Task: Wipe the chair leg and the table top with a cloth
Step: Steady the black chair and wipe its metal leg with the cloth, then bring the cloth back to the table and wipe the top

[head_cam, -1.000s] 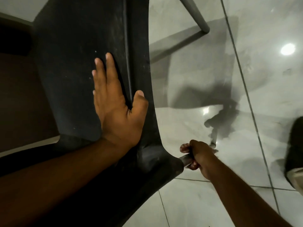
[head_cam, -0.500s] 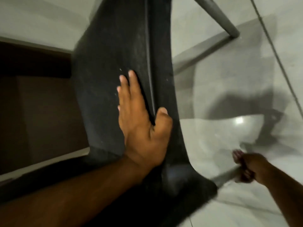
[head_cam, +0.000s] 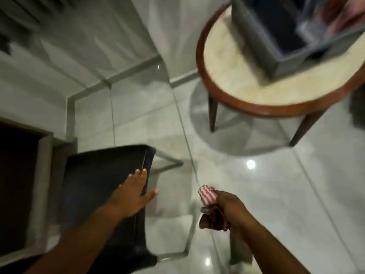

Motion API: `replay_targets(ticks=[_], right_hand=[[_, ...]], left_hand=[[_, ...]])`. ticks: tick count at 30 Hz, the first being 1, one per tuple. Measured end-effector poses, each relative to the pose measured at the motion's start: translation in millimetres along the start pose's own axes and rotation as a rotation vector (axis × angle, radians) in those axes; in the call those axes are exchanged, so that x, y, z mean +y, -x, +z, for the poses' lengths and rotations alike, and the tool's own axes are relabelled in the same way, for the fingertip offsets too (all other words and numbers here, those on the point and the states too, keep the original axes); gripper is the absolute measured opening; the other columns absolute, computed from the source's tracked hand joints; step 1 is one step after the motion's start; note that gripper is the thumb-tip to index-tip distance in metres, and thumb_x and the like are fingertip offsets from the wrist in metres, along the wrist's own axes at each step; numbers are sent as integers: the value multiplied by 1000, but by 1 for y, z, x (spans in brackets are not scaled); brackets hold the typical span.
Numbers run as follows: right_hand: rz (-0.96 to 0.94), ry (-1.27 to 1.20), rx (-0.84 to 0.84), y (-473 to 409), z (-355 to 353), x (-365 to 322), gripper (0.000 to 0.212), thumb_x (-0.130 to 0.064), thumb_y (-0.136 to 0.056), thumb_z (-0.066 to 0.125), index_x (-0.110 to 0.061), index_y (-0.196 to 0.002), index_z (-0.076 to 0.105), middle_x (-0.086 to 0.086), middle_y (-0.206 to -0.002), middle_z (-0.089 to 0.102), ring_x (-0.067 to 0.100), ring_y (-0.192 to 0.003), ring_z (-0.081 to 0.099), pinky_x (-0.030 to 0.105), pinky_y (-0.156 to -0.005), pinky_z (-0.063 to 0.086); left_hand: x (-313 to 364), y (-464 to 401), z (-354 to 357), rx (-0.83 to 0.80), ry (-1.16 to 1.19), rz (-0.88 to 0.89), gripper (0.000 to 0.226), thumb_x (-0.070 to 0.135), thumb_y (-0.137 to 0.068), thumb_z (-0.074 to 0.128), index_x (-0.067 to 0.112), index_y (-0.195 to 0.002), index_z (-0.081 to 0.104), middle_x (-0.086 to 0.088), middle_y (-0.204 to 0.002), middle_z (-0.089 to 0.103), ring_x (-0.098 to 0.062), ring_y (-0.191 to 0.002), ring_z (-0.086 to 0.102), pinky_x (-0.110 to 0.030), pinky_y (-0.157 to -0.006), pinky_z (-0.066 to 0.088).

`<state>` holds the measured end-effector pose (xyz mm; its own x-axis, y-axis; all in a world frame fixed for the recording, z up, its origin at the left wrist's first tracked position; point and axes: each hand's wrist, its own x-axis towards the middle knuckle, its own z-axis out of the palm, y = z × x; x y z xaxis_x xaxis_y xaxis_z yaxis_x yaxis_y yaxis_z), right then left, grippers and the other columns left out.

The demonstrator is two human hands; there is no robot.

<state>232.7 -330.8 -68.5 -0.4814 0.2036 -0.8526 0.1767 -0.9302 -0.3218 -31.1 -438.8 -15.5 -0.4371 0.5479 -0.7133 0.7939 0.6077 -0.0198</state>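
Observation:
A black plastic chair (head_cam: pixel 98 186) stands at the lower left on the tiled floor. My left hand (head_cam: pixel 134 194) lies flat on its seat near the right edge, fingers spread. To the right, my right hand (head_cam: pixel 229 204) is closed around a bunched red-and-white striped cloth (head_cam: pixel 207 195), held in the air above the floor and apart from the chair. One grey chair leg (head_cam: pixel 167 167) shows beyond the seat. A round table (head_cam: pixel 246 91) with a cream top and a dark wooden rim stands at the upper right.
A grey box-like object (head_cam: pixel 276 42) sits on the table top, blurred. White curtains (head_cam: pixel 88 46) hang along the far wall. A dark wooden panel (head_cam: pixel 15 184) is at the left edge. Glossy white floor tiles (head_cam: pixel 276 194) lie between chair and table.
The view has pulled back and swung up to take in the table. My right hand has come off the chair leg and now holds the cloth in the air. My left hand stays on the seat.

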Motion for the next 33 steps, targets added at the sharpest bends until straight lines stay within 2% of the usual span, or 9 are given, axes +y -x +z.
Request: replay_targets(ticks=[7,13,16,18,20,22,26,29,33], right_hand=[[-558,167,159,101,-13,-249,29,-22,-101,52,-10,-118,73,19,-102,76,30,-74,76,37,-59,61],[-764,285,248,107,-19,-397,42,-15,-105,40,-17,-142,58,15,-116,70,22,-77,76,34,-55,60],[-782,530,298,72,-23,-444,46,-17,-106,37,-23,-150,49,18,-117,66,31,-87,71,54,-71,63],[-808,802,395,33,-26,-469,47,-19,-106,38,-23,-153,44,23,-141,54,38,-102,66,61,-88,55],[-856,1087,410,-4,-23,-484,52,-23,-106,40,-22,-157,36,13,-169,22,35,-138,48,42,-106,44],[-827,1281,339,-46,-28,-492,60,-28,-105,41,-21,-162,22,3,-174,-1,27,-154,23,30,-111,27],[-746,1761,381,-116,-49,-480,73,-33,-104,40,-14,-164,3,13,-172,-16,31,-159,-16,41,-126,-2],[-711,1692,366,-137,-57,-477,83,-41,-104,42,-22,-163,-13,1,-168,-32,20,-149,-36,40,-122,-15],[-747,1993,371,-133,-58,-477,92,-43,-99,48,-16,-163,-13,15,-164,-37,35,-140,-43,47,-112,-22]], left_hand=[[134,-14,-108,200,69,213,89,70,-92,37,22,-157,1,-8,-168,-5,-29,-156,-4,-48,-125,9],[241,-87,-189,306,161,310,93,68,-89,50,24,-157,3,-10,-168,-2,-35,-155,1,-54,-124,17],[277,-135,-217,323,157,324,91,66,-89,50,24,-156,4,-12,-168,-4,-37,-155,-1,-55,-123,17],[292,-168,-227,326,149,296,89,67,-91,46,24,-156,4,-11,-168,-6,-38,-155,-2,-54,-124,16],[301,-198,-230,342,125,263,88,68,-90,44,24,-156,4,-11,-168,-5,-39,-154,-2,-54,-124,16],[313,-232,-222,327,92,237,90,70,-89,45,26,-156,4,-12,-168,-5,-40,-154,-1,-55,-123,15],[327,-284,-194,232,-2,176,102,81,-80,43,31,-155,-3,-14,-167,-13,-42,-153,-5,-61,-120,7],[340,-309,-168,219,41,119,110,88,-75,37,32,-152,-17,-12,-164,-25,-41,-152,-15,-62,-120,-1],[349,-320,-151,262,96,78,117,95,-68,27,32,-146,-33,-12,-160,-35,-41,-149,-27,-62,-118,-12]])
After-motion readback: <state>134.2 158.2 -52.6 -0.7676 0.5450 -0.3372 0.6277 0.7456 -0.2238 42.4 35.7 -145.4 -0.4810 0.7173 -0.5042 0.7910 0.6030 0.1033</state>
